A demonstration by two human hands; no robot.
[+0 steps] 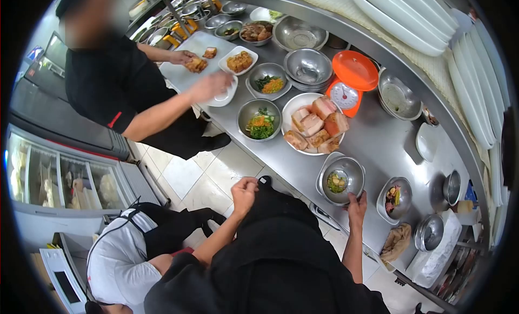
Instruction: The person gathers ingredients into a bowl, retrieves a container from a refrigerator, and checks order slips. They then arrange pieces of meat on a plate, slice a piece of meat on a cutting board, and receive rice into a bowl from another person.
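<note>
My right hand point(356, 203) has its fingers on the rim of a metal bowl point(354, 176) with chopped green and yellowish food in it, at the counter's front edge. Over the floor, away from the counter, my left hand point(245, 193) is closed; whether anything is inside it is hidden. Behind the bowl, a white bowl point(288, 106) holds several large chunks of pork point(336, 124). An orange scale point(354, 70) stands beyond it. To the left is a metal bowl point(243, 111) of greens and shredded carrot.
At the left, a co-worker point(102, 76) handles fried pieces over a cutting board point(204, 42). Another person in a grey shirt point(116, 254) is at the lower left. A metal bowl point(403, 203) and stacked bowls point(431, 231) stand at the right. White plates point(400, 22) fill the shelf above.
</note>
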